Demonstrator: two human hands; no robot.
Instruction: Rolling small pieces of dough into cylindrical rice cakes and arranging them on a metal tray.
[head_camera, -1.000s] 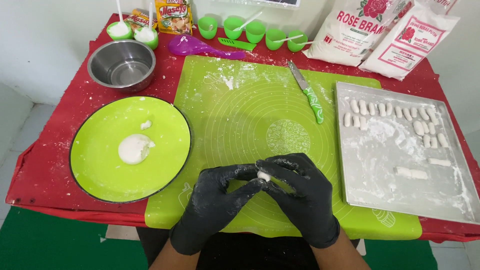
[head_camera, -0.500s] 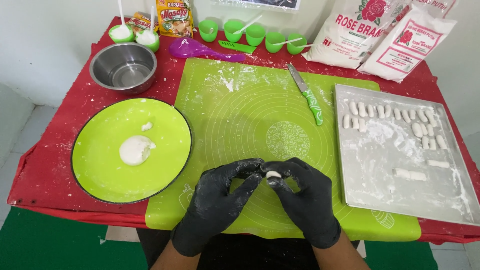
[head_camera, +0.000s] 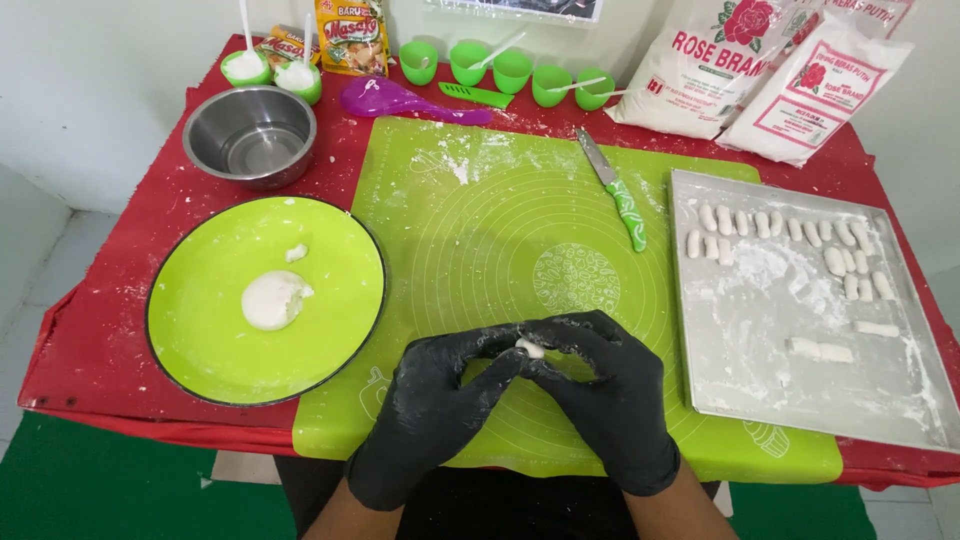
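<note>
Fingertips (head_camera: 505, 365) of both gloved hands pinch a small white dough piece (head_camera: 529, 348) between them, held just above the near part of the green silicone mat (head_camera: 500, 230). Left hand (head_camera: 440, 410), black glove dusted with flour, curls inward; its fingers close on the piece from the left. Right hand (head_camera: 610, 400) closes on it from the right, thumb and forefinger meeting the dough. Both hands touch each other at the tips.

Left of the mat: round green plate (head_camera: 200, 340) bearing a white dough lump (head_camera: 272, 300) and a smaller scrap beside it. Right of the mat: floured metal tray (head_camera: 780, 390) with rows of short dough pieces (head_camera: 780, 225) along its far side. Green-handled knife (head_camera: 615, 190) lies on the mat's far right part. Steel bowl (head_camera: 250, 135) stands beyond the plate.
</note>
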